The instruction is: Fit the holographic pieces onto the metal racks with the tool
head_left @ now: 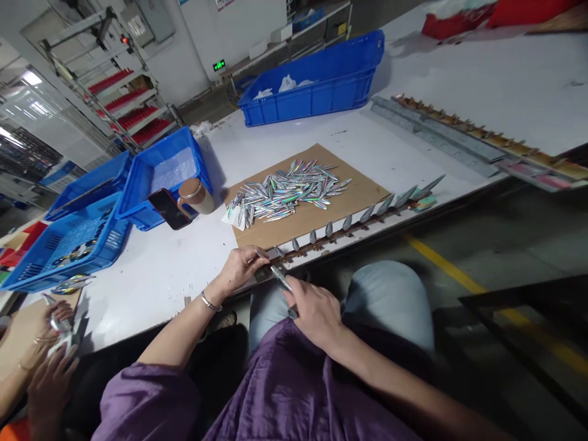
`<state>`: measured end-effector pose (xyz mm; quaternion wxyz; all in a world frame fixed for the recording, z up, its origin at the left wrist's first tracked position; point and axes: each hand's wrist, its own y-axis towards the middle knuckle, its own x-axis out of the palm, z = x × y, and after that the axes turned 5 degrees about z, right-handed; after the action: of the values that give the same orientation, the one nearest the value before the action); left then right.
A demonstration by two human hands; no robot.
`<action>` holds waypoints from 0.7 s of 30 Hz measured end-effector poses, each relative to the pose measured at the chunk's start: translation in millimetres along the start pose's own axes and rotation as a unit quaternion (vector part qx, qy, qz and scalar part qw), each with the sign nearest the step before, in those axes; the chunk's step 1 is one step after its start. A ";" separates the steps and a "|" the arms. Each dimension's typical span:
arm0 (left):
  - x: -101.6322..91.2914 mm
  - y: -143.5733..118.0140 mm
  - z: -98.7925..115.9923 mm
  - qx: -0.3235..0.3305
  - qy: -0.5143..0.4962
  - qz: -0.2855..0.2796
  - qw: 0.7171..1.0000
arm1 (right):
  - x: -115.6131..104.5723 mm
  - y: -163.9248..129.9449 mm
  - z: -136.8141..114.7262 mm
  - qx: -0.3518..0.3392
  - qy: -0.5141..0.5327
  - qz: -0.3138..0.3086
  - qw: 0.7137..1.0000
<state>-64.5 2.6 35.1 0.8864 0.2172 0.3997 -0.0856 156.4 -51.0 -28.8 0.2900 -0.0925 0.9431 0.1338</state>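
Both hands' fingers pinch 1 silver lure (280, 277) between them — left hand (239, 267), right hand (315, 312).

White table (482, 79) under even light; blue crates (321, 86) on it; grey floor (519, 245) with a yellow line (441, 263); racks (114, 92) by the pale wall (239, 24).

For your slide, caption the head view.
Both hands, left hand and right hand, hold a silvery lure beside a rack.

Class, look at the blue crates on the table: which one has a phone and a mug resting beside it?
The small deep crate left of the cardboard. The phone leans on its front wall, with the mug next to it; the other crates have neither.
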 end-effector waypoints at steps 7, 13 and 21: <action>1.4 -1.4 -0.5 -0.018 -0.005 0.002 1.000 | 11.7 4.4 -4.8 0.200 0.319 -0.082 0.923; 1.6 -2.2 1.4 -0.032 -0.008 0.014 0.999 | 41.3 7.5 22.7 0.369 0.670 -0.168 0.621; -2.5 -2.2 7.1 -0.100 -0.072 -0.006 0.992 | 55.0 9.1 33.1 0.429 0.749 -0.224 0.452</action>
<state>-62.1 -2.7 40.4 0.9296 0.1185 0.3428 -0.0655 126.6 -37.6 -84.8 -0.5053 -0.2288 0.6806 -0.4787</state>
